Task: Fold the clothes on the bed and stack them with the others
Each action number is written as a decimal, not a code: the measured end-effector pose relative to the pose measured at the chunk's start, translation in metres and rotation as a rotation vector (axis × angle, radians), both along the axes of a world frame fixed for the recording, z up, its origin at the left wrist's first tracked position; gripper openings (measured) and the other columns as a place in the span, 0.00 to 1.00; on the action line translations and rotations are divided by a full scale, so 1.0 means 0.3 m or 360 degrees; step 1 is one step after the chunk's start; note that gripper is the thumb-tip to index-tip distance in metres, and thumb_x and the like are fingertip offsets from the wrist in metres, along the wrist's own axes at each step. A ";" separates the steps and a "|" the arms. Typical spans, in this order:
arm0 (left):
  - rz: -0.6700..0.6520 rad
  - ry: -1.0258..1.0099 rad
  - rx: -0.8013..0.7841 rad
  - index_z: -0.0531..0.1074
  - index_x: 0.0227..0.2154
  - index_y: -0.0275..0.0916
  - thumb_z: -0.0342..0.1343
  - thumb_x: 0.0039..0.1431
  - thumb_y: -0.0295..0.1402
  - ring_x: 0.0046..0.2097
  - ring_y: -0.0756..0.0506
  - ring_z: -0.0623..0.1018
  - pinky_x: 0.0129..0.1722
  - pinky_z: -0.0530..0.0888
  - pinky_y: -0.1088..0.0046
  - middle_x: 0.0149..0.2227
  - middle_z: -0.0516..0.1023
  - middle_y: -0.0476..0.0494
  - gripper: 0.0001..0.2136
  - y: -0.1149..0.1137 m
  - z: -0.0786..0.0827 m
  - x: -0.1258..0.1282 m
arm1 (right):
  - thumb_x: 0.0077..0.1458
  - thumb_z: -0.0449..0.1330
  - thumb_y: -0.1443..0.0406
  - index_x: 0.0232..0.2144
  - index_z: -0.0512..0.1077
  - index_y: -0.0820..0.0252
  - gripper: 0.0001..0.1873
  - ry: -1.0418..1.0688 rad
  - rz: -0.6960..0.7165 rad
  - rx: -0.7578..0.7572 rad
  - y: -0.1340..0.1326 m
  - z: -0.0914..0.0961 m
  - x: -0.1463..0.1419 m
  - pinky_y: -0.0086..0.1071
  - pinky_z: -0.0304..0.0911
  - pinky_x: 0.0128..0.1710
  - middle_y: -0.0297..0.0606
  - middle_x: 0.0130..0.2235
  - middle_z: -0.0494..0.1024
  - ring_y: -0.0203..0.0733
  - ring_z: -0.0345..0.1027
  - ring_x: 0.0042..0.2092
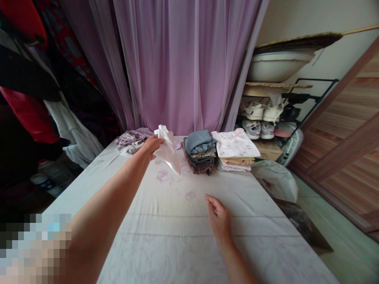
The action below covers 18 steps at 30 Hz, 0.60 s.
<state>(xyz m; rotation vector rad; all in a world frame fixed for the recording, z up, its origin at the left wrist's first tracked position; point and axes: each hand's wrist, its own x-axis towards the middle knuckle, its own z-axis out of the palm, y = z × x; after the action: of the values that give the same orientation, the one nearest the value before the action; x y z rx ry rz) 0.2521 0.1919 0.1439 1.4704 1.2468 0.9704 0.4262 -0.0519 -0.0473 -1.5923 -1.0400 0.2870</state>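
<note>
**Left hand grips a white garment above the sheeted bed**

The left hand (150,147) reaches out over the far part of a bed (166,240) covered with a pale sheet printed with faint pink flowers. Its fingers (155,141) are clamped on the upper part of a thin white garment (167,152). The garment hangs in a crumpled fall from that grip, and its lower end comes down at or very near the sheet, just left of the folded stacks. The right hand (218,216) lies nearer the camera, well apart from the left and empty. Its fingers (211,201) are loosely curled and slightly apart; whether they touch the sheet, I cannot tell.

Along the far edge of the bed, a crumpled floral cloth (130,142) lies just left of the left hand. A stack of folded grey and brown clothes (199,152) sits just right of the white garment, touching a second stack topped by a pale pink printed garment (235,145).

A lilac sheer curtain (177,67) hangs behind the bed. To the right stands a black rack holding white sneakers (251,110) and grey sneakers (251,129), with a white basin (278,67) above them. Dark and red clothes (26,67) hang at the left.
</note>
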 end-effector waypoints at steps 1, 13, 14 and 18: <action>-0.0060 -0.0067 -0.0010 0.73 0.48 0.37 0.51 0.54 0.25 0.30 0.45 0.80 0.31 0.77 0.71 0.29 0.80 0.45 0.18 0.036 -0.010 0.006 | 0.56 0.53 0.56 0.35 0.79 0.57 0.18 -0.0017 0.0007 0.0000 -0.001 0.001 0.000 0.41 0.72 0.46 0.45 0.42 0.83 0.47 0.77 0.43; 0.0148 0.0576 0.0184 0.63 0.60 0.38 0.56 0.58 0.38 0.60 0.39 0.70 0.57 0.68 0.64 0.62 0.67 0.34 0.27 0.091 -0.500 -0.059 | 0.58 0.51 0.56 0.34 0.80 0.56 0.19 -0.0209 -0.0013 -0.0067 -0.007 0.003 -0.012 0.38 0.74 0.45 0.43 0.40 0.83 0.46 0.78 0.43; 0.0065 0.0700 0.0346 0.65 0.59 0.38 0.56 0.58 0.39 0.61 0.40 0.69 0.59 0.66 0.65 0.63 0.66 0.35 0.26 0.083 -0.517 -0.062 | 0.58 0.51 0.56 0.34 0.80 0.56 0.18 -0.0221 -0.0007 -0.0071 -0.008 0.004 -0.011 0.38 0.74 0.45 0.43 0.40 0.83 0.46 0.78 0.42; -0.0133 0.1192 0.0696 0.71 0.54 0.41 0.52 0.62 0.40 0.62 0.40 0.68 0.63 0.63 0.65 0.63 0.66 0.37 0.20 0.092 -0.530 -0.111 | 0.57 0.52 0.56 0.35 0.80 0.56 0.18 -0.0254 0.0011 -0.0097 -0.014 0.004 -0.005 0.38 0.74 0.45 0.42 0.40 0.83 0.46 0.78 0.43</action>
<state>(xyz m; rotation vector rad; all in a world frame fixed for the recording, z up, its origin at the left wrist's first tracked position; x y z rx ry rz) 0.2188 0.2196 -0.0150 2.3472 1.5226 0.6683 0.4246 -0.0561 -0.0461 -1.6883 -1.1686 0.2004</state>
